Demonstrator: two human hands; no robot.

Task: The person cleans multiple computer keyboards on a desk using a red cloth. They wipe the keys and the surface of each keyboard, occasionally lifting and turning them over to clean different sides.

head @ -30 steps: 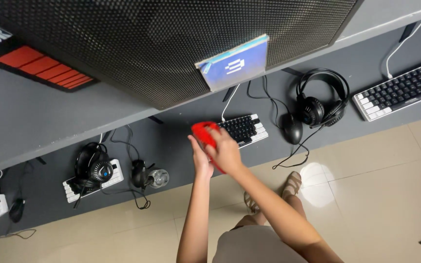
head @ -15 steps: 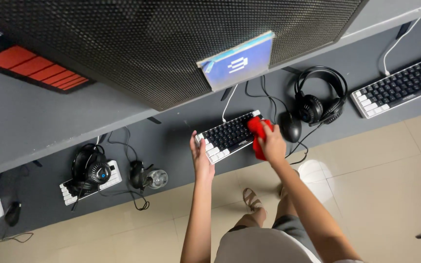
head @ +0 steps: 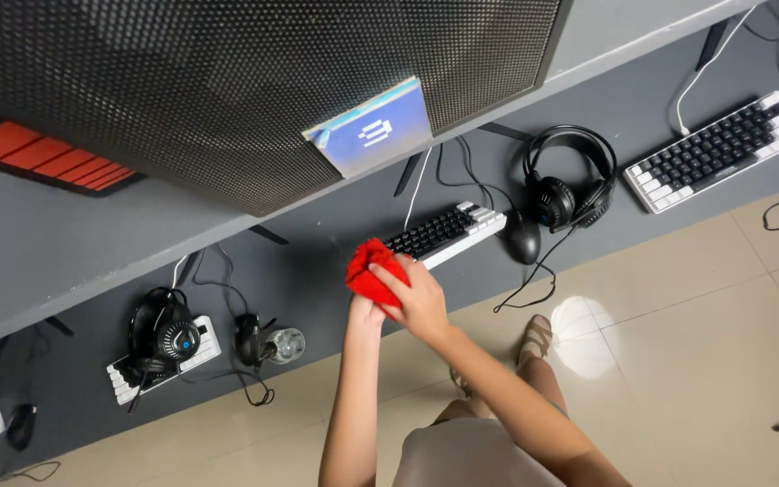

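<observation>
Head view, looking straight down: right hand (head: 418, 302) is bunched tight around a red cloth (head: 370, 271), pressed on the dark grey desk (head: 317, 261) right at the left end of the black-and-white keyboard (head: 448, 233). Left hand (head: 364, 314) sits just under the cloth, mostly hidden by the right one, so I can't tell if it's gripping anything.

Looks to me like a wipe-down of the desk strip by the keyboard. A further pass would need the cloth kept flat and clear of the cables.

The desk is long, running along a wall with a black perforated panel (head: 227, 99). Near the keyboard sit a black mouse (head: 523, 239) and black headphones (head: 565, 185), with a second keyboard (head: 719, 149) toward the right end. Beige tiled floor (head: 678, 343) below.
</observation>
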